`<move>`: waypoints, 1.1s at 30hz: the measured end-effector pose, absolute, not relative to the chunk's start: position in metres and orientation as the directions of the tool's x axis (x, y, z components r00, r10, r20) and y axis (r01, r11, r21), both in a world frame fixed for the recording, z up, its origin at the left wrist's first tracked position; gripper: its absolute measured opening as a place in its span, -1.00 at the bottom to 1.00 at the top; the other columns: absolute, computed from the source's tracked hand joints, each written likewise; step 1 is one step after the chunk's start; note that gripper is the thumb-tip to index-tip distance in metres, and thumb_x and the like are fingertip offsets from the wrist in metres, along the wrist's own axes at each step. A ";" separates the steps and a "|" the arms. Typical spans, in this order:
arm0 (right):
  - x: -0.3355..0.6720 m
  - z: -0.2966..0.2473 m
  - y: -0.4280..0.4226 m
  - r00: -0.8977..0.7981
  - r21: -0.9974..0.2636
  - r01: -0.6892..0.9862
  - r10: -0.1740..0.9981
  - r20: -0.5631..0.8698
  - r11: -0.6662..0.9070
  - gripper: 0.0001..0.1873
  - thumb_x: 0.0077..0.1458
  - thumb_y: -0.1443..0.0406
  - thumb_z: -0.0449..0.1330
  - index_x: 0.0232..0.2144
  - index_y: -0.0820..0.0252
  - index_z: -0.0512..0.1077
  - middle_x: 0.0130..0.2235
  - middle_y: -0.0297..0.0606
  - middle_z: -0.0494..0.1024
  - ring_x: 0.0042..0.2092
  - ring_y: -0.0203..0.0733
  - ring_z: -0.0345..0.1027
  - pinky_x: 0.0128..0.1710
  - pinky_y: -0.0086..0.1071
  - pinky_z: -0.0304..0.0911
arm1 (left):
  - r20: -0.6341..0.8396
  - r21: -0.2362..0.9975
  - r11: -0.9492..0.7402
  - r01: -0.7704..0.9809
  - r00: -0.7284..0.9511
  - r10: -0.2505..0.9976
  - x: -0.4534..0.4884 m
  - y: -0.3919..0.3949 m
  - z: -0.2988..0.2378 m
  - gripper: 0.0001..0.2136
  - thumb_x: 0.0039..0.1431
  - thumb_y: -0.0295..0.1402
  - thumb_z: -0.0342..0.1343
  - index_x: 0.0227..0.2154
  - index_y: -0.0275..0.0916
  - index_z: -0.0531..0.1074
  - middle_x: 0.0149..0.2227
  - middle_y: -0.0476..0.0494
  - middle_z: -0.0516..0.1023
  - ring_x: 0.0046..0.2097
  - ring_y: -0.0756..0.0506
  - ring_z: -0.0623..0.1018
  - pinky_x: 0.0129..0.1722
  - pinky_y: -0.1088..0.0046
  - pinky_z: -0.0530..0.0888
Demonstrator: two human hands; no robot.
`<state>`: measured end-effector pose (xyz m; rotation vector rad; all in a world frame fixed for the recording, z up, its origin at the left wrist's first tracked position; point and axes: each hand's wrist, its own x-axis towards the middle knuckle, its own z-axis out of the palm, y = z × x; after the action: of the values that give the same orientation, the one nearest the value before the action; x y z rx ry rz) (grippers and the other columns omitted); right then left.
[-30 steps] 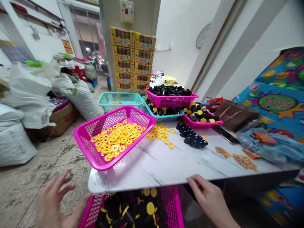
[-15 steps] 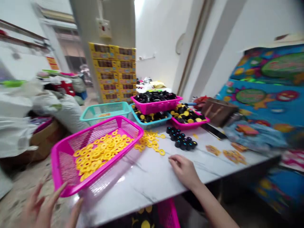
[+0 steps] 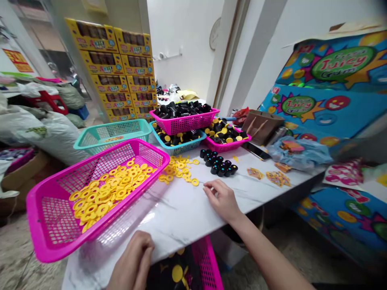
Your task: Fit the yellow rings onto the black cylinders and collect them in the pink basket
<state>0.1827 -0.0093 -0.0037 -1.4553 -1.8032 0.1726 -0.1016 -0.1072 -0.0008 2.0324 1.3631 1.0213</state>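
Observation:
My left hand (image 3: 134,257) is closed at the table's near edge, in front of the pink basket (image 3: 99,235); nothing shows in it. Its palm side is hidden. My right hand (image 3: 222,197) rests on the white marbled table (image 3: 178,215), fingers loosely bent and thumb apart, holding nothing. Yellow ring-shaped plastic pieces with a short tab (image 3: 115,189) fill part of the pink basket. More yellow ring pieces (image 3: 181,169) lie loose beyond my right hand. Behind it stands a cluster of small black cylinders (image 3: 219,163), several with coloured dots on top.
Farther back are an empty teal basket (image 3: 115,128), a stacked pink basket (image 3: 189,123) of black parts, and another pink basket (image 3: 228,141) of black-and-yellow parts. A phone (image 3: 256,151), stickers (image 3: 278,178) and a blue plastic bag (image 3: 302,151) lie right. Another filled basket (image 3: 207,262) sits below the table edge.
My left hand has left the pink basket's near corner, come right to the table edge and closed from spread fingers. The view has shifted; my right hand stays resting on the table.

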 end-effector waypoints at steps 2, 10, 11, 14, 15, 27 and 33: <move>0.175 -0.001 0.008 -0.065 -0.452 0.844 0.892 0.448 0.288 -0.78 0.24 0.21 0.07 -0.19 0.19 0.45 -0.17 -0.19 0.48 -0.25 -0.22 0.38 -0.15 -0.37 0.24 | 0.248 0.757 -0.415 0.504 0.364 0.897 -0.084 -0.088 0.015 -0.82 0.29 -0.29 -0.16 -0.40 -0.16 0.27 -0.44 -0.07 0.37 -0.42 -0.05 0.40 -0.41 0.48 0.39; 0.170 -0.004 0.028 -0.141 -0.222 0.950 0.934 0.329 0.222 -0.90 0.14 0.35 0.15 -0.36 0.18 0.48 -0.30 -0.23 0.47 -0.24 -0.18 0.34 -0.24 -0.41 0.23 | 0.304 0.746 -0.491 0.450 0.426 0.852 0.017 0.023 0.034 -0.76 0.20 -0.23 -0.01 -0.53 -0.22 0.29 -0.51 -0.02 0.36 -0.43 -0.04 0.36 -0.40 0.43 0.25; 0.175 -0.006 0.022 -0.146 -0.218 0.949 0.932 0.333 0.227 -0.87 0.15 0.40 0.12 -0.34 0.18 0.48 -0.29 -0.23 0.47 -0.22 -0.18 0.34 -0.21 -0.41 0.23 | 0.309 0.755 -0.484 0.442 0.412 0.857 0.027 0.037 0.030 -0.83 0.14 -0.26 0.06 -0.49 -0.23 0.33 -0.49 -0.03 0.39 -0.42 -0.04 0.37 -0.39 0.43 0.26; 0.193 -0.011 0.000 -0.129 -0.249 0.940 0.919 0.373 0.233 -0.77 0.15 0.47 0.05 -0.24 0.19 0.47 -0.23 -0.20 0.46 -0.13 -0.15 0.31 -0.09 -0.36 0.20 | 0.305 0.783 -0.445 0.435 0.355 0.884 0.052 0.072 0.014 -0.94 0.03 -0.40 0.13 -0.40 -0.26 0.39 -0.44 -0.06 0.45 -0.38 -0.04 0.42 -0.34 0.42 0.31; 0.199 -0.011 -0.005 -0.113 -0.284 0.929 0.913 0.391 0.236 -0.75 0.15 0.48 0.04 -0.21 0.20 0.46 -0.22 -0.20 0.46 -0.12 -0.14 0.31 -0.08 -0.36 0.20 | 0.297 0.796 -0.425 0.431 0.333 0.895 0.058 0.081 0.010 -0.94 0.04 -0.44 0.10 -0.38 -0.27 0.40 -0.43 -0.07 0.46 -0.37 -0.05 0.43 -0.32 0.42 0.33; 0.145 0.002 0.022 -0.053 -0.345 0.927 0.965 0.257 0.143 -0.80 0.10 0.23 0.20 -0.25 0.22 0.48 -0.20 -0.10 0.46 -0.14 0.00 0.32 -0.25 -0.29 0.24 | 0.206 0.869 -0.286 0.405 0.228 0.952 0.064 0.119 0.036 -0.77 0.18 -0.32 -0.04 -0.23 -0.34 0.42 -0.34 -0.18 0.54 -0.36 -0.01 0.54 -0.41 0.54 0.40; 0.194 -0.003 -0.005 -0.042 -0.511 0.847 0.978 0.203 0.143 -0.91 -0.03 0.37 0.20 -0.38 0.19 0.39 -0.30 -0.27 0.42 -0.30 -0.21 0.31 -0.33 -0.40 0.16 | 0.205 0.782 -0.367 0.503 0.348 0.915 0.080 0.100 0.015 -0.83 -0.01 -0.34 0.20 -0.33 -0.28 0.46 -0.42 -0.07 0.53 -0.37 -0.03 0.49 -0.33 0.48 0.39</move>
<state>0.1936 -0.0046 -0.0026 -1.7418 -1.9272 0.3444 0.0795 0.1000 0.0146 2.0006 1.2323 0.8650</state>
